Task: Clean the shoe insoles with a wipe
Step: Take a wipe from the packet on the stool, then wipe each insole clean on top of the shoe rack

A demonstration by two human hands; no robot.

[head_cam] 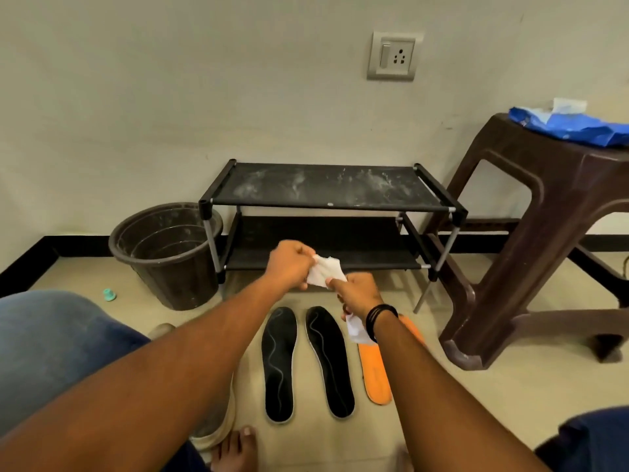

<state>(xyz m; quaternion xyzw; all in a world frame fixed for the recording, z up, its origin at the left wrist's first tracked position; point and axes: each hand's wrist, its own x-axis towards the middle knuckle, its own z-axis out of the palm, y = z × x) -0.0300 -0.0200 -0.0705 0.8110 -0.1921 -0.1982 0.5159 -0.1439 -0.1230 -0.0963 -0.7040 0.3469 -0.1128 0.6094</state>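
Both hands up in front of the shoe rack (326, 189), working one white wipe (325, 274) between them. Left hand (289, 265) has fingers curled, pinching the wipe's upper left edge; right hand (357, 294) pinches its lower right corner with thumb and forefinger. A second bit of white material (355, 330) hangs below the right hand (same wipe or another piece, cannot tell). Black bands (379, 318) on the right wrist. On the floor under the hands: two black insoles (308, 364) side by side, toes toward the rack, not touching each other, and an orange insole (376, 376) just right of them, its toe end hidden by the right forearm. Dark bucket (166, 253) stands left of the rack, touching its leg. Brown plastic stool (544, 233) to the right, with a blue wipe pack (571, 127) on top, a white sheet sticking out. Small teal object (109, 294) on the floor left of the bucket. Pale shoe (214, 420) partly visible under the left forearm, bare toes (238, 447) near it.
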